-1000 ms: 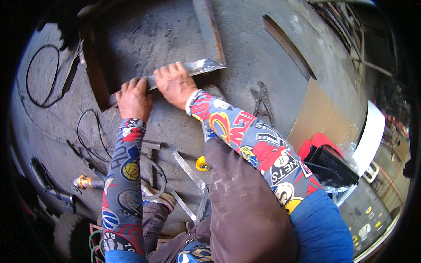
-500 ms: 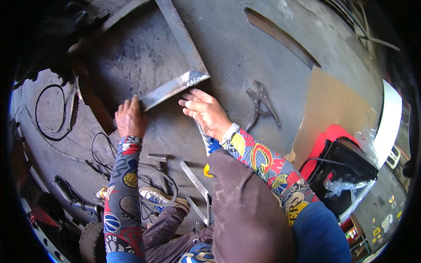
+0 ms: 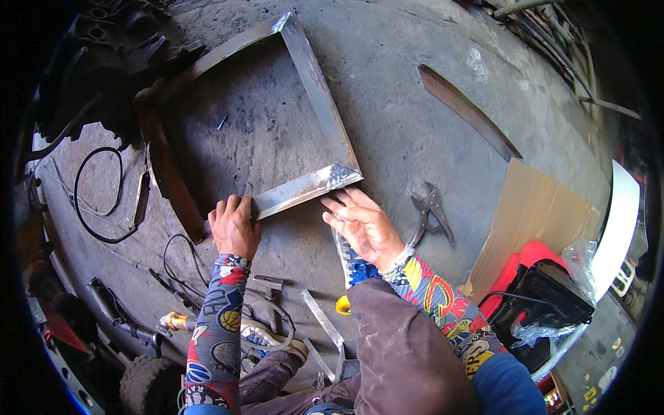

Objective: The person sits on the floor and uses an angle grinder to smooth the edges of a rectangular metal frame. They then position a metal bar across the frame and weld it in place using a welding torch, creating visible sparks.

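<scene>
Where a thin black cable (image 3: 109, 241) loops: far left, on the grey concrete floor (image 3: 394, 124) of a cluttered work area.
Square, rust-stained steel frame (image 3: 319, 97): flat on the floor, directly beyond the person's hands.
Left hand (image 3: 235, 225): fingers curled over a bare silver steel bar (image 3: 297, 192), gripping it toward its left end.
Silver bar's place: along the frame's near side, its right end at the right corner.
Right hand (image 3: 363, 225): fingers loosely spread just below that end; whether they touch the metal, one cannot tell.
Grey metal locking pliers (image 3: 434, 204): on the floor, right of the right hand.
Long, rust-brown metal strip (image 3: 474, 107): farther off, beyond the pliers.
Flat tan cardboard sheet (image 3: 532, 214): at right, near a black, boxy object (image 3: 532, 304) with red parts and clear plastic.
</scene>
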{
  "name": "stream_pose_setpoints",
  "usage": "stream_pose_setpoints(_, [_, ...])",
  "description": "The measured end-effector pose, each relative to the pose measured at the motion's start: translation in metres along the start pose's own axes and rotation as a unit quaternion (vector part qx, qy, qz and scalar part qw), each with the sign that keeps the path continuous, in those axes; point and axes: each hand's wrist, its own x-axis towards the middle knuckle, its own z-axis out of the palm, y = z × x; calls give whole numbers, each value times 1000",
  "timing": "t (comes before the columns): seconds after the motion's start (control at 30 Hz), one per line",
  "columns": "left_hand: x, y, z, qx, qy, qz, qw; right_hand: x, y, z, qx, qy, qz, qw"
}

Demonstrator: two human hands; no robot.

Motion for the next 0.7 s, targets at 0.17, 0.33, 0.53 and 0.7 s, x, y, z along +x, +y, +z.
stream_pose_setpoints(0.17, [1, 0, -1, -11, 7, 1, 1000, 2, 3, 2, -12, -16, 6, 1000])
stream_pose_setpoints(0.33, [2, 0, -4, -11, -2, 4, 1000, -1, 2, 5, -32, -10, 4, 999])
stream_pose_setpoints(0.53, [1, -2, -3, -12, 1, 10, 1000, -1, 0, 10, -51, 12, 12, 999])
stream_pose_setpoints(0.7, [2, -1, -4, -15, -7, 3, 1000, -3, 2, 15, -59, -7, 30, 998])
